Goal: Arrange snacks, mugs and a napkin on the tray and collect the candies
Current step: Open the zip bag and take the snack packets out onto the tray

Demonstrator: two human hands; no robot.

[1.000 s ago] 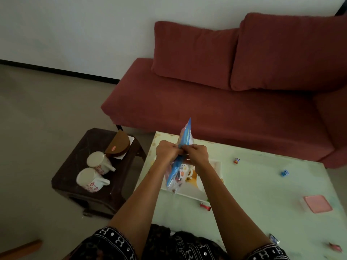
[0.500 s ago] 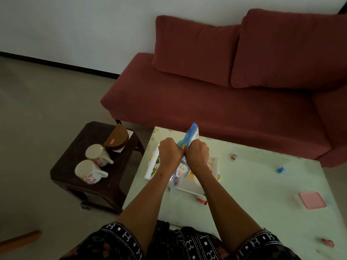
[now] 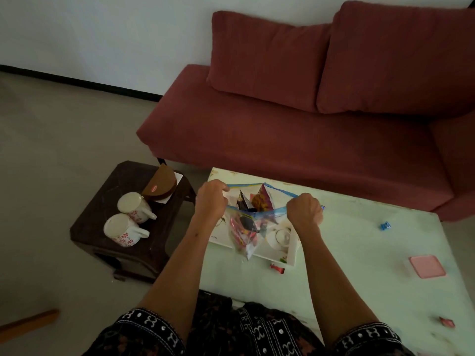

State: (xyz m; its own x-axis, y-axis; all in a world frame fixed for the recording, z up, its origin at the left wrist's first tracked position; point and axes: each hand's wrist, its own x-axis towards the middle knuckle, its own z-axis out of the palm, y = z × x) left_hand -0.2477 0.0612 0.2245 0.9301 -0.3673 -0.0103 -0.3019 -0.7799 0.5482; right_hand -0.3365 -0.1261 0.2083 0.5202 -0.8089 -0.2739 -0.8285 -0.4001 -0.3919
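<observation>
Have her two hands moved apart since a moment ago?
Yes. The left hand and right hand, earlier pressed together over the tray, now sit over its opposite sides, pulling the zip bag open.

Left hand [image 3: 211, 199] and right hand [image 3: 304, 210] holding zip bag [image 3: 246, 227] mouth apart above white tray [image 3: 290, 255], pale table [image 3: 359, 253]

A second ago the left hand [image 3: 209, 201] and right hand [image 3: 304, 210] pinched the zip bag [image 3: 246, 227] close together at its closed blue top. Now the hands have drawn apart over the tray [image 3: 291, 253], pulling the bag's mouth wide open. The snack packets [image 3: 254, 201] inside now show.
</observation>
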